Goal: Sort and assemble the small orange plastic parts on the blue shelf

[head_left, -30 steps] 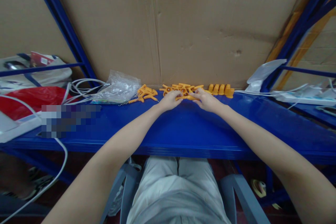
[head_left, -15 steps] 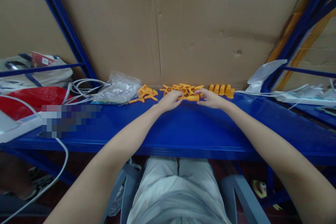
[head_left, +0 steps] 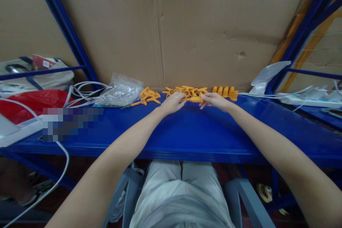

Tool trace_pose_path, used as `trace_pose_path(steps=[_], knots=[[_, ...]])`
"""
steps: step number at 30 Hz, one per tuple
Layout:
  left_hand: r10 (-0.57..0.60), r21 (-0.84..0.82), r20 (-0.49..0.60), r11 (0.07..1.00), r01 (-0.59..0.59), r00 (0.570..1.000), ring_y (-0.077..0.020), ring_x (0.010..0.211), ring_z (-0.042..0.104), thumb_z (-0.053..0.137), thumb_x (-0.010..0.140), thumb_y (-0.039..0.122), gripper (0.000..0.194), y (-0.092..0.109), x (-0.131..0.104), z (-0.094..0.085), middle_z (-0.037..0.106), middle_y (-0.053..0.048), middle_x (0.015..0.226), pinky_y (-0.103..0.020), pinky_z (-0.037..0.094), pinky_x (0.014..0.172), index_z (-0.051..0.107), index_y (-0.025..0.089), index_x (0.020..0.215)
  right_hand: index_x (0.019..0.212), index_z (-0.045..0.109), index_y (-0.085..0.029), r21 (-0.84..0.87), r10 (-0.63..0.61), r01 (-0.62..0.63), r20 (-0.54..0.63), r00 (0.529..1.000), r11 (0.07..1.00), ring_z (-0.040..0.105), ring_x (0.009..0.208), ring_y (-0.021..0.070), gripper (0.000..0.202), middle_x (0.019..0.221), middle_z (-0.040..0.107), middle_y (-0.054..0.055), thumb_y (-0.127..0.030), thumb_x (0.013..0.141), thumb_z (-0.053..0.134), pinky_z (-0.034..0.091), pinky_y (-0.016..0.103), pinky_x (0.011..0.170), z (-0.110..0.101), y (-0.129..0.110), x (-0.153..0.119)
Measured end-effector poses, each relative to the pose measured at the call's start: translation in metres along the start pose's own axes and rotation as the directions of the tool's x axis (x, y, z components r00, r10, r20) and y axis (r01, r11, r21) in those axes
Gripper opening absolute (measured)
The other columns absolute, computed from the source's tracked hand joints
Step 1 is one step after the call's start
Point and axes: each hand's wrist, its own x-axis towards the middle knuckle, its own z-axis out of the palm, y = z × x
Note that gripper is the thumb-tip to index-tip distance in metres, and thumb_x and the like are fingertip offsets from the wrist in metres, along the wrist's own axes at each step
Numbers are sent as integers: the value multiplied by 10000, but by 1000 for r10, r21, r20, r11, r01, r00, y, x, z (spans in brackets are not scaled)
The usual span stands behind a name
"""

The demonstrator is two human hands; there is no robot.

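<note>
Near the back of the blue table, my left hand (head_left: 173,103) is closed around the left, ridged end of an orange plastic screw-like piece (head_left: 194,99). My right hand (head_left: 215,101) pinches the right end of this piece between thumb and fingers. The piece lies roughly level, just in front of a pile of orange plastic parts (head_left: 187,89). Left of my left hand is a smaller heap of branched orange parts (head_left: 149,96). Beyond my right hand stands a row of orange cup-shaped pieces (head_left: 226,91). My left fingertips are partly hidden.
A clear plastic bag (head_left: 121,89) and white cables (head_left: 82,89) lie to the left, near a red bag (head_left: 40,101). A cardboard sheet (head_left: 187,25) walls off the back of the blue table (head_left: 187,131). At right are a white power strip (head_left: 301,99) and blue frame posts.
My right hand has shifted slightly left and its fingers have closed on the right end of the orange piece. My left hand stays almost where it was.
</note>
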Motion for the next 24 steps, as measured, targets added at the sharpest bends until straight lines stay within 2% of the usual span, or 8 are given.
trace_pose_path(steps=[2, 6, 9, 13, 16, 20, 24], knots=[[-6, -2, -2, 1000, 6, 1000, -265, 1109, 675, 572, 924, 186, 180, -1, 0, 1, 739, -125, 1125, -417, 529, 991, 685, 170, 1063, 835, 599, -184, 9, 14, -14, -3, 1000, 1000, 757, 768, 191, 402, 858, 778, 104, -543, 1007, 543, 533, 286, 700, 4, -1, -1], [-17, -11, -18, 1000, 16, 1000, -257, 1094, 681, 585, 918, 186, 165, -4, 1, 2, 743, -115, 1110, -407, 537, 975, 686, 172, 1049, 924, 603, -191, 39, 69, -68, -33, 997, 997, 757, 746, 185, 337, 892, 786, 95, -484, 1045, 489, 551, 298, 712, 8, -3, -1], [-22, -13, -26, 1000, 21, 999, -254, 1074, 685, 589, 912, 175, 152, -4, 2, 2, 744, -109, 1090, -402, 538, 963, 684, 175, 1030, 1085, 628, -203, 66, 90, -88, -28, 996, 994, 766, 780, 196, 240, 932, 787, 84, -427, 1011, 582, 578, 321, 762, 6, -4, -1], [-37, -9, -9, 999, 37, 999, -261, 1074, 686, 588, 911, 156, 153, -2, 3, 1, 737, -135, 1095, -393, 530, 958, 677, 148, 1035, 1212, 580, -206, 118, 62, -63, 10, 998, 991, 759, 746, 184, 343, 951, 785, 70, -275, 911, 729, 608, 342, 776, 4, -2, -1], [-46, -7, -4, 999, 46, 999, -261, 1061, 684, 591, 909, 154, 125, -1, 3, 1, 731, -138, 1074, -387, 528, 945, 671, 143, 1004, 1157, 555, -207, 141, 58, -58, 6, 998, 988, 743, 695, 160, 290, 911, 783, 49, -214, 913, 711, 615, 343, 782, 5, 1, 0], [-38, -10, -8, 999, 38, 999, -251, 1044, 679, 587, 907, 161, 107, -2, 2, 1, 729, -115, 1063, -383, 529, 937, 662, 167, 983, 1018, 558, -207, 110, 71, -73, 21, 997, 991, 735, 674, 157, 155, 855, 779, 51, -294, 962, 672, 603, 332, 779, 8, 0, 1], [-27, -9, -14, 1000, 27, 1000, -247, 1041, 678, 585, 905, 161, 93, -3, 2, 1, 731, -108, 1054, -376, 528, 935, 658, 174, 959, 907, 570, -202, 72, 126, -127, 11, 992, 989, 746, 701, 171, 202, 837, 775, 65, -373, 1008, 609, 581, 352, 840, 10, -7, -1]])
